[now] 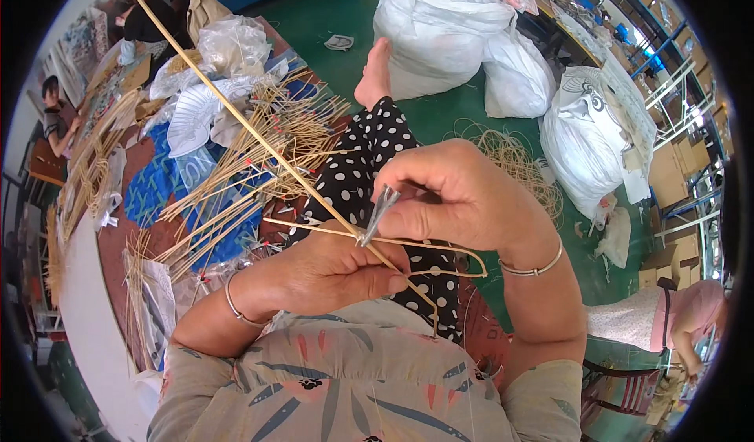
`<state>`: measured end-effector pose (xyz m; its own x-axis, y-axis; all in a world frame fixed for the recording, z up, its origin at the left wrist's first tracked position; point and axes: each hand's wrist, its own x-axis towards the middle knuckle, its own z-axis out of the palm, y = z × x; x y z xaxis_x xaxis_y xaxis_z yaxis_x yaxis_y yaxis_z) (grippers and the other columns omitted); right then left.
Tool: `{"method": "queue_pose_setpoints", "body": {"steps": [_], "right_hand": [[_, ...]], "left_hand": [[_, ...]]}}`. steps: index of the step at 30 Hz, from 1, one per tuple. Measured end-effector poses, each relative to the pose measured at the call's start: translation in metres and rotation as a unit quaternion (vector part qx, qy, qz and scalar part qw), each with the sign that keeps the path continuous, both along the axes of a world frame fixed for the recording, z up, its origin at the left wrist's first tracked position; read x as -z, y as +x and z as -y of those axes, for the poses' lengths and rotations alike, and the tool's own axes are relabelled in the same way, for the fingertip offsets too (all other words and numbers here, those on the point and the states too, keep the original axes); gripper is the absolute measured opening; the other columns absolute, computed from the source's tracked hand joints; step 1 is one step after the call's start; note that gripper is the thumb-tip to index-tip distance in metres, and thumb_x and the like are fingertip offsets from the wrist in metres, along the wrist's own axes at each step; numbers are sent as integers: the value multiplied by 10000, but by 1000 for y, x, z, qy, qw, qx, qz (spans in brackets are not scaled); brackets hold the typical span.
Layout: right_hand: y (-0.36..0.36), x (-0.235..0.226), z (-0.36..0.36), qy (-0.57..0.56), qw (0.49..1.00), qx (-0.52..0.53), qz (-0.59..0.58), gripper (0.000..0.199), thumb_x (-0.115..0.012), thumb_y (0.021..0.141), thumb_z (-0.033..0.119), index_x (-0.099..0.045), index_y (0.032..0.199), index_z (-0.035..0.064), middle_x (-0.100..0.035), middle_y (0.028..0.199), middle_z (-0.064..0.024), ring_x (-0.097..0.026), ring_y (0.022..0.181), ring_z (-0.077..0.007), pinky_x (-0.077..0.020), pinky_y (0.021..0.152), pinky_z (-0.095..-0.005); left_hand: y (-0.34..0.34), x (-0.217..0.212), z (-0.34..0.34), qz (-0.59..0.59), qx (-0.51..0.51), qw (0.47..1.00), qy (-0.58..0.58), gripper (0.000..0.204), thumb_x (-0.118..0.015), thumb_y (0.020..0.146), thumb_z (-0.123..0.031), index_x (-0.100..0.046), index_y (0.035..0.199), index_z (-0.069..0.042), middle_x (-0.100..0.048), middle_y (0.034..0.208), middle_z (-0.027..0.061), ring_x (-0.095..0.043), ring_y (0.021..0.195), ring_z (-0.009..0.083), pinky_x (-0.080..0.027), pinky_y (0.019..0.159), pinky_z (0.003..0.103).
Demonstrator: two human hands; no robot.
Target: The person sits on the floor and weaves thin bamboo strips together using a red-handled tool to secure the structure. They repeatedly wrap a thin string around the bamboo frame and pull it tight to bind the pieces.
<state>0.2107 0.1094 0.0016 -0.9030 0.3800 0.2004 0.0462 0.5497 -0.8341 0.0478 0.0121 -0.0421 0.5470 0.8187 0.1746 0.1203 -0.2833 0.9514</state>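
Note:
My left hand [314, 273] is closed around a long bamboo stick [228, 102], which slants from the upper left down past my lap. A thinner bamboo strip [440, 245], bent into a narrow loop at its right end, crosses the stick at my left fingers. Just above that crossing, my right hand [452, 198] pinches a silvery-grey strip [380, 212] between thumb and forefinger. The strip's lower end meets the crossing; whether it is wound around it I cannot tell. My left fingertips are partly hidden behind the thumb and sticks.
A heap of bamboo sticks [271, 147] with some red tips lies at left, over blue sheeting [153, 179]. Coiled thin cane [510, 159] is on the green floor at right. Large white sacks [436, 37] stand ahead. A person [667, 316] is at right, another [59, 120] far left.

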Motion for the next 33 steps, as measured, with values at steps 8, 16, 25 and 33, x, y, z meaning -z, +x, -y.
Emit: {"method": "queue_pose_setpoints", "body": {"steps": [8, 16, 25, 33], "right_hand": [[-1, 16, 10, -250, 963, 59, -80, 165, -575, 803, 176, -570, 806, 11, -545, 625, 0, -488, 553, -39, -372, 480, -171], [-1, 18, 8, -128, 988, 58, -70, 151, -563, 805, 154, -560, 788, 4, -542, 629, -2, -492, 548, -49, -379, 482, -184], [-9, 17, 17, -196, 974, 75, -88, 176, -580, 815, 168, -563, 772, -1, -528, 608, -5, -461, 530, -50, -360, 468, -190], [0, 22, -6, -308, 938, 118, -106, 209, -520, 800, 219, -574, 775, 19, -567, 598, -68, -485, 449, -96, -368, 400, -188]], "left_hand": [[-15, 2, -1, -44, -80, 996, 24, 222, -677, 712, -158, -579, 826, 5, -559, 695, 91, -536, 627, 158, -430, 570, 268], [-27, -76, 21, -337, -290, 731, 517, 219, -649, 561, -107, -547, 740, -31, -556, 778, 98, -549, 769, 225, -395, 812, 381], [-34, -78, 2, -453, -80, 798, 389, 144, -583, 542, -53, -504, 663, -59, -430, 562, 48, -494, 553, 234, -385, 527, 351], [-47, -60, 1, -370, -21, 884, 284, 120, -609, 616, -6, -554, 703, -67, -486, 565, 66, -516, 515, 254, -376, 450, 352]]}}
